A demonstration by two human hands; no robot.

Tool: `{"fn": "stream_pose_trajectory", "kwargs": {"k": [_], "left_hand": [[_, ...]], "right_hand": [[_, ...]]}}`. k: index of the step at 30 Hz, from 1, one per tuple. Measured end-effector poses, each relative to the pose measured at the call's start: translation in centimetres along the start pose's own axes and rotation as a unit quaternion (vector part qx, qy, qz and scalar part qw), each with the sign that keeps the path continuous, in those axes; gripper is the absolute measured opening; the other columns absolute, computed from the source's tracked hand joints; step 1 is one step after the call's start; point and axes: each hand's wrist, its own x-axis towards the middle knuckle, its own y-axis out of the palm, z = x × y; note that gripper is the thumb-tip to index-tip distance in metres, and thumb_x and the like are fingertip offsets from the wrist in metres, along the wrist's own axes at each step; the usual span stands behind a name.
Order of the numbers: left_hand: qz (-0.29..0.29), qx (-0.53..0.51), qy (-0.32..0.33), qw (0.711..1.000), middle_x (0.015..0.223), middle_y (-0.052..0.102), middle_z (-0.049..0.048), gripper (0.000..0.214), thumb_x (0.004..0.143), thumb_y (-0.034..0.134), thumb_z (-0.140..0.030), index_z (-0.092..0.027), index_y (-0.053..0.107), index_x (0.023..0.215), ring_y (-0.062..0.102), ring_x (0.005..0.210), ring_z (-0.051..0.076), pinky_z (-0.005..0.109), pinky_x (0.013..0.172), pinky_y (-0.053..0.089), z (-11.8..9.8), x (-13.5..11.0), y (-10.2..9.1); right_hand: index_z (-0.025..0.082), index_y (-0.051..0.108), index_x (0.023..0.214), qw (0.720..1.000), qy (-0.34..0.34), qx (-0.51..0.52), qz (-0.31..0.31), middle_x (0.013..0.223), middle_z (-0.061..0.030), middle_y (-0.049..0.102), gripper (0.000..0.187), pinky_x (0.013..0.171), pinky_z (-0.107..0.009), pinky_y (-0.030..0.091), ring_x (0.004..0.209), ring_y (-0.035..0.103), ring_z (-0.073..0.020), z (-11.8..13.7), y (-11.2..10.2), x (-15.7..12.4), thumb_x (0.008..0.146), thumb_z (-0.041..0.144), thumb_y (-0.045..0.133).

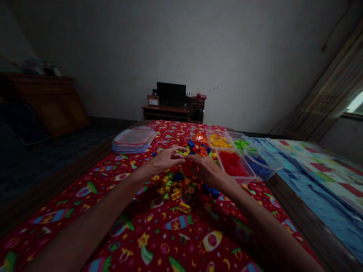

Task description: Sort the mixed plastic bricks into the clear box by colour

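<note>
A heap of mixed plastic building blocks (177, 185) lies on the red patterned cloth (159, 241), in yellow, red, blue, green and orange. Over the heap's left side reaches my left hand (168, 158), its thumb and fingers apart, with blocks visible in the gap. From the right comes my right hand (207, 169), fingers bent down and closed at the heap's middle. Red blocks show right by its fingertips; what it holds is hidden in the dim light. Beside that hand stands a clear tub of red blocks (231, 163).
Further clear tubs hold orange blocks (199, 137), yellow blocks (219, 141), green blocks (241, 144) and blue blocks (259, 160). Stacked clear lids (134, 139) lie at the left. A bed with a blue sheet (300, 181) adjoins on the right; a monitor (171, 93) stands behind.
</note>
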Motion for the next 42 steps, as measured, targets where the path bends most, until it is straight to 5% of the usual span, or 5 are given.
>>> {"fn": "stream_pose_trajectory", "kwargs": {"k": [12,18,24,32,42], "left_hand": [[-0.100,0.070,0.025,0.992,0.086,0.073,0.0059,0.047,0.071,0.060,-0.055,-0.016,0.067,0.096,0.067,0.083,0.022,0.032,0.070,0.054,0.4,-0.1,-3.2],[-0.110,0.193,0.026,0.975,0.084,0.073,0.0040,0.031,0.071,0.060,-0.041,-0.018,0.070,0.089,0.067,0.078,0.022,0.032,0.071,0.054,1.0,-0.1,-4.1],[-0.047,0.354,0.072,0.931,0.093,0.072,0.0031,0.029,0.072,0.053,-0.016,-0.020,0.071,0.094,0.065,0.088,0.019,0.029,0.081,0.050,2.6,0.3,-3.6],[0.004,0.486,0.096,0.869,0.092,0.067,0.0050,0.027,0.077,0.049,-0.011,-0.019,0.070,0.092,0.061,0.087,0.017,0.023,0.077,0.046,3.8,0.1,-2.5],[-0.037,0.381,0.075,0.921,0.082,0.071,0.0047,0.027,0.078,0.054,-0.040,-0.020,0.070,0.086,0.063,0.074,0.019,0.026,0.069,0.046,3.4,0.1,-3.6]], "right_hand": [[0.016,0.068,0.104,0.951,0.226,-0.173,-0.125,0.078,-0.0092,0.071,0.028,0.063,-0.025,0.040,0.068,0.062,-0.0177,-8.5,-6.7,-2.9,0.085,0.026,0.050],[0.019,0.072,0.100,0.904,0.362,-0.226,0.016,0.086,-0.0092,0.072,0.027,0.066,-0.027,0.042,0.077,0.064,-0.0208,-10.9,-9.0,-4.8,0.081,0.030,0.057],[0.018,0.071,0.099,0.922,0.297,-0.239,-0.073,0.082,-0.0095,0.072,0.029,0.063,-0.027,0.038,0.072,0.063,-0.0191,-8.1,-7.6,-2.9,0.087,0.027,0.046],[0.017,0.068,0.085,0.960,0.166,-0.215,0.071,0.072,-0.0069,0.066,0.029,0.055,-0.025,0.024,0.059,0.049,-0.0119,-3.2,-2.6,-0.6,0.088,0.015,0.039],[0.019,0.067,0.089,0.972,0.134,-0.169,0.089,0.079,-0.0077,0.066,0.027,0.054,-0.025,0.024,0.062,0.053,-0.0135,-2.1,-0.9,-0.4,0.090,0.019,0.040]]}}
